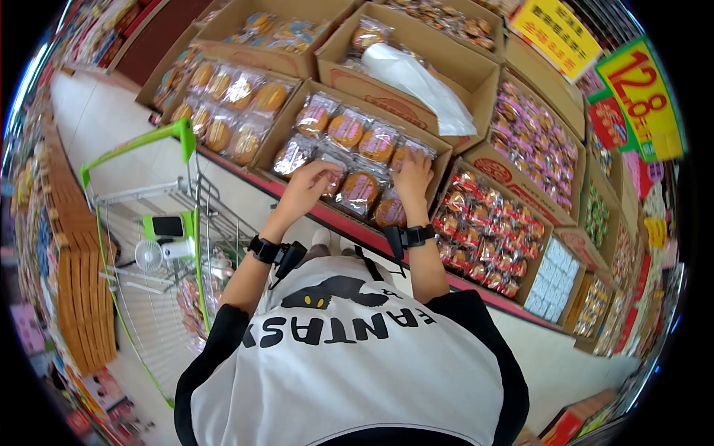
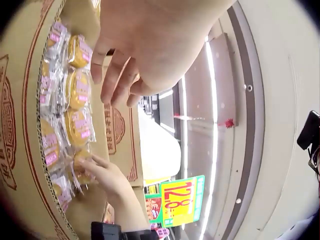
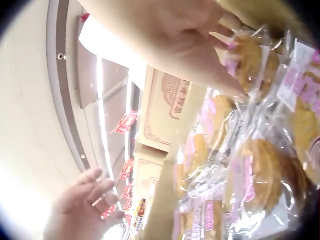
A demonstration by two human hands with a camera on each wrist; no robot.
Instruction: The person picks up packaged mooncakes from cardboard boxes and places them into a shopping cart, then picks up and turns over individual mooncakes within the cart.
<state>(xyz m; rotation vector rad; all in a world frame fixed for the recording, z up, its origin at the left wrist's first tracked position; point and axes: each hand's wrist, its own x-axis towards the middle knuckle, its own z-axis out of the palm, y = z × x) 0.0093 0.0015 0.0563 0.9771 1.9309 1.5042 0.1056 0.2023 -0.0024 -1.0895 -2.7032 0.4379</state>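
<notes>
Rows of round, golden-brown cakes in clear wrappers with pink print fill a cardboard box (image 1: 277, 100) in front of me. At the box's right end, my right hand (image 1: 413, 178) grips one wrapped cake (image 3: 248, 62), thumb on one side and fingers on the other. My left hand (image 1: 306, 189) hovers over the near left part of the box, close to another wrapped cake (image 1: 332, 165). In the left wrist view the left hand (image 2: 145, 55) has loosely bent fingers with nothing between them.
Boxes of other wrapped snacks surround this one, including red-wrapped ones (image 1: 487, 230) to the right. A white plastic bag (image 1: 420, 82) lies in the box behind. A green-handled shopping cart (image 1: 137, 149) with a small fan (image 1: 149, 255) stands left. Price signs (image 1: 639, 97) rise at right.
</notes>
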